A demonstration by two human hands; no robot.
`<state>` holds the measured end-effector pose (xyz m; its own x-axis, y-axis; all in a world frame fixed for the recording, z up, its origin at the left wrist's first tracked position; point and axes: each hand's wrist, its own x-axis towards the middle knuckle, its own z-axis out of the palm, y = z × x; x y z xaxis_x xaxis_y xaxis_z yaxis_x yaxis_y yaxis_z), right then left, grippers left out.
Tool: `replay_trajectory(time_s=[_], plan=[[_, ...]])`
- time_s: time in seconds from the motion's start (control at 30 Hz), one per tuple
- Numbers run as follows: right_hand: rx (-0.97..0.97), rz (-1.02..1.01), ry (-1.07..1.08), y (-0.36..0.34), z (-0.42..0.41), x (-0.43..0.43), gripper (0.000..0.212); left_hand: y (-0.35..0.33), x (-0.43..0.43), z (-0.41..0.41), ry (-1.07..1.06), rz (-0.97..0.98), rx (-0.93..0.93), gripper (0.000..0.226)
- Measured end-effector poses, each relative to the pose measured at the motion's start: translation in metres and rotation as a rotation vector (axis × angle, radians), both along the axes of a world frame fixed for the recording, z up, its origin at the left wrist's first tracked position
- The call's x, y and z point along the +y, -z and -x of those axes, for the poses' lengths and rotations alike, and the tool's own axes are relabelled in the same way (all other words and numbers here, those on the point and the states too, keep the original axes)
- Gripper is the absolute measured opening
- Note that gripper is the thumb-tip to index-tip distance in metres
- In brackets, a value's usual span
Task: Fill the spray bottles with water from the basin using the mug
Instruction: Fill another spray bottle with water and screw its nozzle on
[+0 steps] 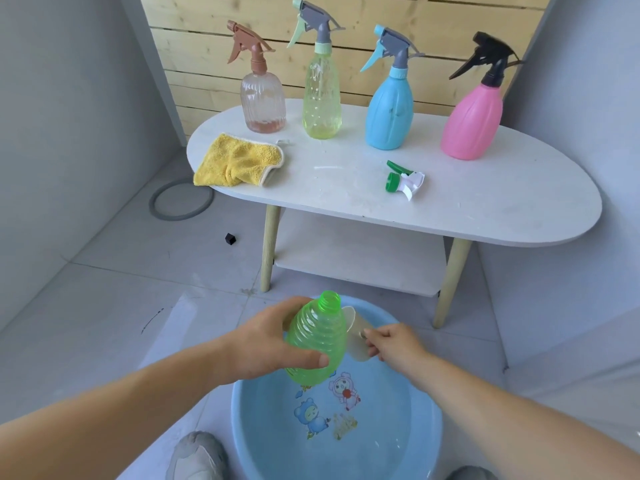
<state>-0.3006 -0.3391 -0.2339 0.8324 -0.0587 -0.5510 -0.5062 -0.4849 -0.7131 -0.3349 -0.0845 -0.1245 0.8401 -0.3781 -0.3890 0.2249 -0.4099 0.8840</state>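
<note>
Over the blue basin (249,427) of water, my left hand (266,341) grips an uncapped green ribbed spray bottle (317,337), its open neck tilted up and away. My right hand (394,342) holds a cream mug (356,332) just right of the bottle, partly hidden behind it. The bottle's green and white spray head (403,180) lies on the white table (485,209). Behind it stand a clear pink bottle (263,98), a yellow-green bottle (322,98), a blue bottle (389,112) and a pink bottle (472,126), all capped.
A yellow cloth (239,161) lies at the table's left end. On the tiled floor are a grey ring (180,202) and a small black cube (230,239). My grey shoes (197,459) flank the basin's near edge. Grey walls close in on both sides.
</note>
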Motion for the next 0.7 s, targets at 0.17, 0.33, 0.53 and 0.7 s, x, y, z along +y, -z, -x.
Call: replay_trajectory(time_s=[0.17,0.33,0.53,0.7], plan=[[-0.092,0.154,-0.183,0.035,0.0,-0.009,0.043,0.009,-0.002,0.001,-0.027,0.023,0.01,0.072],[-0.155,0.277,-0.366,0.051,0.003,-0.016,0.049,0.016,-0.001,-0.002,-0.032,0.019,0.037,0.071],[-0.123,0.365,-0.549,0.063,0.006,-0.011,0.048,0.025,0.004,-0.006,-0.073,0.015,0.072,0.074],[-0.115,0.43,-0.643,0.066,0.007,-0.012,0.049,0.026,0.006,-0.008,-0.082,0.054,0.083,0.076]])
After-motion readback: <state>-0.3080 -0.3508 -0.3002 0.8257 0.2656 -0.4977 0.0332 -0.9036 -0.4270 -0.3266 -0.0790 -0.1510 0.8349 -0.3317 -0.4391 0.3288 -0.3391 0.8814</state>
